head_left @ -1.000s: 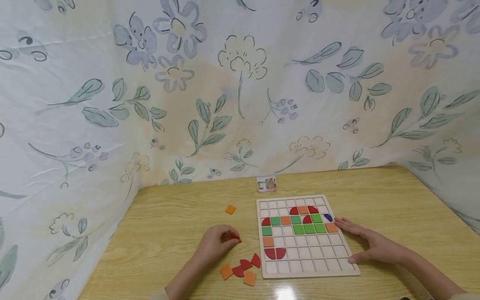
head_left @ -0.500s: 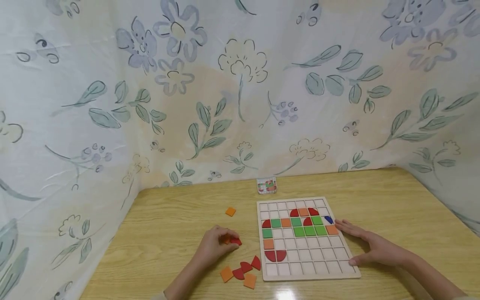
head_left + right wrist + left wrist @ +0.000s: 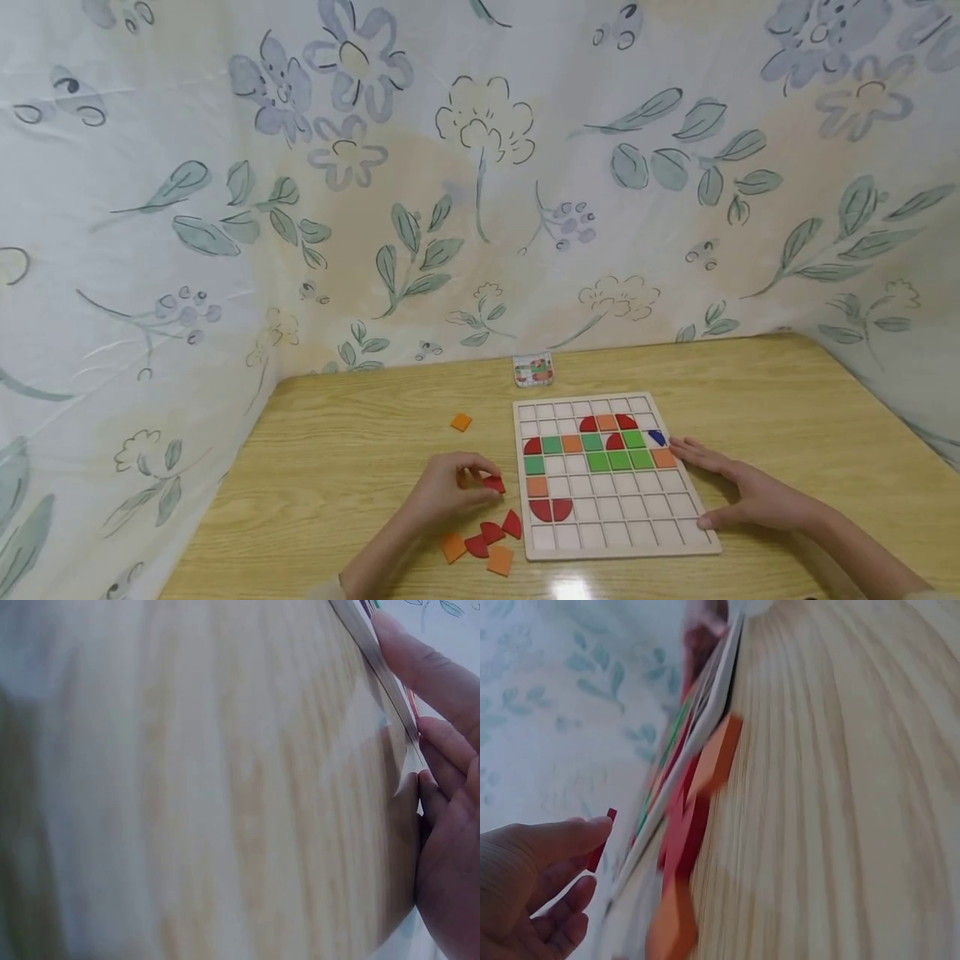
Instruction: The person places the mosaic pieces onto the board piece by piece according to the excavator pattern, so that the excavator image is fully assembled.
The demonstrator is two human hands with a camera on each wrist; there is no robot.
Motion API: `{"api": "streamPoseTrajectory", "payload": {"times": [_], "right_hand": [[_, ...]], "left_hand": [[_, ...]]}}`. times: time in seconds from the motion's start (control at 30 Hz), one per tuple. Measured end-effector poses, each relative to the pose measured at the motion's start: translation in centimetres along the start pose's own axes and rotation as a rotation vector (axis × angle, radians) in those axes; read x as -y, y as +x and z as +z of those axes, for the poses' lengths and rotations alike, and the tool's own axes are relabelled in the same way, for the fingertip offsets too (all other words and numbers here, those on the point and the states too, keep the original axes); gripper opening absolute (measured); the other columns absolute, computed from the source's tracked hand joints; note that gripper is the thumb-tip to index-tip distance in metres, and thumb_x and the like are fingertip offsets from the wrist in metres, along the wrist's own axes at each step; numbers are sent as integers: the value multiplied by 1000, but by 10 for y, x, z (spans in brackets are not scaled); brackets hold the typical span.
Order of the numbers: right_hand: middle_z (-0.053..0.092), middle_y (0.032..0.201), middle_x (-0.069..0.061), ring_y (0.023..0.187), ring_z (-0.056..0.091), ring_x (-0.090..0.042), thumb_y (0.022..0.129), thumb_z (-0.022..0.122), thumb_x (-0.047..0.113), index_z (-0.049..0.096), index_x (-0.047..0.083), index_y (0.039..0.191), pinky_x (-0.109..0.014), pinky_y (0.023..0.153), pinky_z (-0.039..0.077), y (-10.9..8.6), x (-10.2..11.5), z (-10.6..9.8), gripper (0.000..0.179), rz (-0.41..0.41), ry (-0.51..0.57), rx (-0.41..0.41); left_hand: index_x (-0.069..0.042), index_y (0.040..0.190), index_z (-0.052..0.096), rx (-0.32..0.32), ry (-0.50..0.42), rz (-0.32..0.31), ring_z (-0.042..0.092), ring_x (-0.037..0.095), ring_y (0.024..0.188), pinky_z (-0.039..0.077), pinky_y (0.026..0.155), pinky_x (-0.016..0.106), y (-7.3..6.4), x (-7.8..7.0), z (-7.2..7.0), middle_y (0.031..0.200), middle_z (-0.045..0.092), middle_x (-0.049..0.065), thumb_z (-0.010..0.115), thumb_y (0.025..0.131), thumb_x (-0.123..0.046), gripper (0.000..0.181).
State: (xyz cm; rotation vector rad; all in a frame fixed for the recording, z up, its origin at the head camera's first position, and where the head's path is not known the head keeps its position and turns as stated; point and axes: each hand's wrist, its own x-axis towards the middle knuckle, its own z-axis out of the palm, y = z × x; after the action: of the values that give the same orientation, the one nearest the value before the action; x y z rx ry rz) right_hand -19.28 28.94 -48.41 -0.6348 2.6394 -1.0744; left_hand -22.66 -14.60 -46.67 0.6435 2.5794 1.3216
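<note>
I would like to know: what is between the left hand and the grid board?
In the head view, first the red piece that the left hand pinches, then a narrow bare strip of table before the grid board.

A pale wood table (image 3: 225,787) fills most of the frame, its grain running up and down in soft streaks; the left side is blurred, with a dark patch (image 3: 22,840) along the edge; at upper right a board (image 3: 373,652) is seen edge-on, slanting from the top down toward the right; the right hand (image 3: 454,817) fills the right edge, its thumb (image 3: 427,664) pointing up and left, the tip against the board; its fingers (image 3: 444,742) lie below; a red sliver (image 3: 411,701) and a green sliver (image 3: 377,604) show beside the thumb; leaf-printed cloth (image 3: 457,634) shows at the upper right corner.
</note>
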Motion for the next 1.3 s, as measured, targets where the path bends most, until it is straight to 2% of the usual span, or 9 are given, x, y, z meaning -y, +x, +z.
{"api": "streamPoseTrajectory", "payload": {"times": [0.2,0.37,0.53,0.63,0.73,0.8,0.93,1.13,1.3], "right_hand": [[19,150,-21,121,6,28,75,73,34,32,18,144,-18,100,24,0,-1,2,83,-31,61,-10],[17,151,-21,122,6,27,74,74,33,32,18,144,1,87,11,0,-1,3,83,-36,112,-12],[19,152,-15,123,7,26,75,73,33,32,17,144,-2,89,14,0,-2,3,82,-51,89,-16],[20,151,-15,121,6,27,75,73,33,32,17,145,-28,105,24,1,-2,2,82,-46,62,-11],[19,151,-19,118,4,30,75,73,34,31,18,145,-62,97,25,1,-2,1,83,-19,42,-5],[19,150,-20,116,4,32,74,73,37,31,21,145,-64,94,27,1,-2,2,84,8,17,-9],[18,150,-21,115,4,33,74,73,36,31,20,145,-64,96,26,2,-1,2,84,22,25,-4],[17,150,-23,116,5,32,74,74,32,31,18,145,-73,91,17,3,-1,2,83,9,86,6],[15,150,-25,115,5,33,74,74,30,32,17,144,-74,89,15,3,-1,1,83,13,112,14]], "left_hand": [[-23,92,73,74,-24,31,49,8,73,41,61,21,14,-23,25,80,61,-10,76,76,-26,16],[-21,94,72,139,49,214,50,3,74,41,62,16,30,-39,47,79,60,-15,73,79,-24,16],[-22,95,72,157,154,350,51,-1,82,41,71,14,47,-50,64,89,66,-19,73,79,-25,17],[-22,95,72,160,198,397,51,0,79,39,70,13,54,-55,74,88,67,-20,73,79,-27,17],[-23,94,72,168,242,455,48,-1,77,36,70,11,58,-57,85,88,67,-20,72,80,-29,15],[-24,93,72,171,286,492,46,-2,74,34,69,10,60,-58,92,85,67,-21,71,81,-29,13],[-26,92,71,188,341,489,41,-3,72,32,66,9,59,-58,101,80,64,-23,70,82,-28,10],[-29,98,70,201,333,392,40,-3,75,33,64,10,56,-58,104,86,61,-27,69,83,-30,15],[-28,98,70,178,331,396,41,-2,74,32,65,10,55,-60,103,86,62,-26,69,83,-29,15]]}}
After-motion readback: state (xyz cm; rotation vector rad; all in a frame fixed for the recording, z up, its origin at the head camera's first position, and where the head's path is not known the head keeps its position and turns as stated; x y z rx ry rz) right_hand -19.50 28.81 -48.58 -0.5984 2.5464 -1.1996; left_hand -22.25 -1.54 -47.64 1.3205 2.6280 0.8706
